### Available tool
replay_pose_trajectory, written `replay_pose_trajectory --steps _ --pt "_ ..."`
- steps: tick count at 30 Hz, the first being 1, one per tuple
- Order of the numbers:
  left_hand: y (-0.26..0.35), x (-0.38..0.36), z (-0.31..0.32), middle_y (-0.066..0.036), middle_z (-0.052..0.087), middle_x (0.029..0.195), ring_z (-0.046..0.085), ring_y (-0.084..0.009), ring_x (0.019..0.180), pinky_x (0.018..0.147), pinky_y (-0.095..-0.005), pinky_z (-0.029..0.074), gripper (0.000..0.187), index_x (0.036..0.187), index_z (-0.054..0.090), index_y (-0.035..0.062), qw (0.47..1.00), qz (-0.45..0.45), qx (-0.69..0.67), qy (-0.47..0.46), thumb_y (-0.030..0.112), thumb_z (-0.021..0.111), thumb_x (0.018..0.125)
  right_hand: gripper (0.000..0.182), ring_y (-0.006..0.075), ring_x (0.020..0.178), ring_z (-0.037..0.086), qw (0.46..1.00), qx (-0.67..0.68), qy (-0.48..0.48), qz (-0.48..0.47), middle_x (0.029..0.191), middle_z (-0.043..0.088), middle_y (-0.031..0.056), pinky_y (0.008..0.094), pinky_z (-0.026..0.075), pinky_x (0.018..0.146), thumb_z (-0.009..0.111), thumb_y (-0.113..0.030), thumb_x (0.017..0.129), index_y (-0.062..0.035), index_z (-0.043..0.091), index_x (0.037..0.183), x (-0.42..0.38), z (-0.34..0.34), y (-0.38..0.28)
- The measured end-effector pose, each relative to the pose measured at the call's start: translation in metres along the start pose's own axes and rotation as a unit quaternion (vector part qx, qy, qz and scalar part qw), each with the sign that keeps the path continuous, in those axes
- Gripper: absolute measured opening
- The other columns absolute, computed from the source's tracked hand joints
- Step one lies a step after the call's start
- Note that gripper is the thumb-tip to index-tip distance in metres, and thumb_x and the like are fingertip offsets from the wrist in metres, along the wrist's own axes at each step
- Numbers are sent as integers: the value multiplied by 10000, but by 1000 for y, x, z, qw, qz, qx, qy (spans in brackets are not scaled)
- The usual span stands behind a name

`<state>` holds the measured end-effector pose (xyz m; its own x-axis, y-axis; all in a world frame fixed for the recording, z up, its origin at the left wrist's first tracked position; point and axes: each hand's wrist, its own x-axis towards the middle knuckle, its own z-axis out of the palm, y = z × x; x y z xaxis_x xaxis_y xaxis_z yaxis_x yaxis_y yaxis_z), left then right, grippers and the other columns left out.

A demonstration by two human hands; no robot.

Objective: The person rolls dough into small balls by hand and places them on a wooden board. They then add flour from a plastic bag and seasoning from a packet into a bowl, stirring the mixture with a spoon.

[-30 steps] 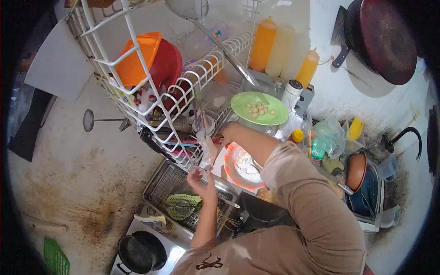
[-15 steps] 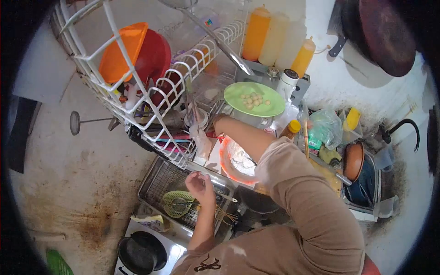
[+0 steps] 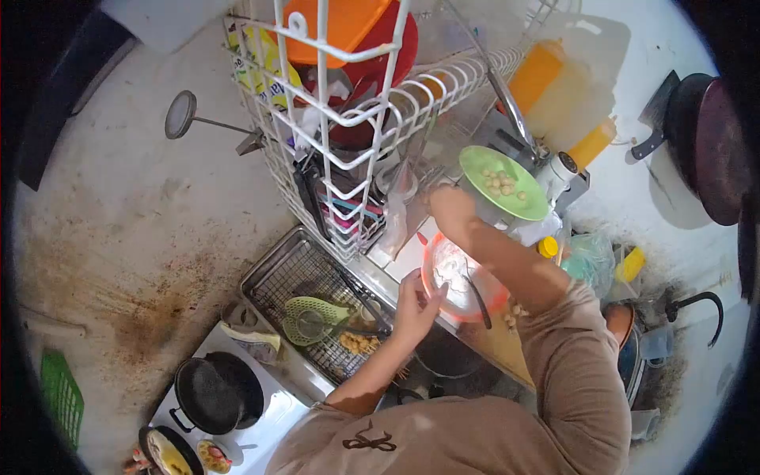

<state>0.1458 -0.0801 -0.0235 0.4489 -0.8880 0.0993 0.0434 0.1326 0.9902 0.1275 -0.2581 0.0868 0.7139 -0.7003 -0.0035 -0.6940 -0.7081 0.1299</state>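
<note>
A bowl with an orange rim (image 3: 492,305) holds white powder (image 3: 451,269), and a dark-handled spoon (image 3: 480,305) leans in it. My left hand (image 3: 415,310) is at its near left edge, the thumb over the rim and the fingers outside it. Past the bowl, my right hand (image 3: 450,207) reaches toward small items beside the rack; its fingers are blurred among them, so I cannot tell what they hold. Just right of that hand, a green plate (image 3: 484,161) carries several small pale balls (image 3: 500,184).
A white wire rack (image 3: 372,158) with bowls and utensils stands at the left of the counter. Below it, a wire-mesh tray (image 3: 269,269) holds a green strainer (image 3: 305,321) and skewers. Dark pans (image 3: 218,392) sit at lower left; sauce bottles (image 3: 538,75) stand behind.
My left hand has moved right to the bowl's rim. The view has shifted, bringing the spoon in the bowl into sight. My right hand still reaches past the bowl.
</note>
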Motion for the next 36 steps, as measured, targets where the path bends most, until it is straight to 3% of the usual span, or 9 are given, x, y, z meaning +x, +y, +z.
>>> replay_pose_trajectory --steps 8,11,13,16,18,20,27,32,36 --pt "6 5 -16 -78 492 978 487 -115 744 645 -248 422 445 1173 408 12 998 -10 11 58 111 610 790 133 335 777 594 984 83 151 -43 800 603 187 441 476 635 530 -115 785 -21 589 857 -50 -17 14" --pt "17 16 -19 -71 490 1071 492 -106 808 656 -225 426 430 1182 403 47 992 64 16 105 87 592 798 143 310 765 608 966 183 171 -68 832 598 170 386 484 638 531 -139 804 -14 580 854 -74 -48 20" --pt "41 20 -16 -57 468 1150 486 -113 896 720 -243 422 471 1211 397 41 993 80 -13 81 55 602 787 190 284 702 604 952 289 94 -27 793 606 170 365 473 617 582 -172 795 1 587 873 -93 -70 24" --pt "62 25 2 -65 545 1065 519 -96 849 676 -233 428 408 1183 464 17 985 132 -115 5 100 609 811 182 121 586 499 909 410 59 -51 676 582 62 271 417 533 635 -162 790 -7 614 883 -115 -71 37" --pt "72 25 7 -39 595 899 523 -68 691 585 -206 419 304 1069 547 15 994 11 -103 -47 136 633 803 197 35 594 488 877 472 35 -88 748 605 22 226 411 499 652 -136 789 -10 608 935 -124 -58 53" --pt "86 20 23 28 595 634 483 -31 492 467 -176 381 152 867 650 27 992 -34 -112 -49 169 637 814 256 54 629 520 845 517 82 -105 839 602 42 222 427 502 632 -142 805 -17 567 1019 -130 -44 65" --pt "91 11 70 -17 619 691 557 -85 551 481 -207 412 179 826 632 37 971 -103 -215 -20 195 557 865 369 126 723 586 687 718 -64 85 949 582 65 251 476 516 551 -195 864 -68 441 1192 -193 -38 115" --pt "99 -4 115 -86 623 822 590 -157 616 512 -272 459 251 993 540 5 958 -133 -245 -68 221 437 918 264 129 736 592 560 819 -72 98 897 585 49 259 504 587 577 -174 854 -47 500 1072 -246 -19 129" --pt "103 -22 141 -70 615 747 539 -110 536 455 -231 419 226 799 565 61 960 -149 -185 -147 256 504 895 164 116 681 585 535 840 -11 89 854 601 62 253 499 563 583 -118 843 -17 545 967 -282 -6 146"
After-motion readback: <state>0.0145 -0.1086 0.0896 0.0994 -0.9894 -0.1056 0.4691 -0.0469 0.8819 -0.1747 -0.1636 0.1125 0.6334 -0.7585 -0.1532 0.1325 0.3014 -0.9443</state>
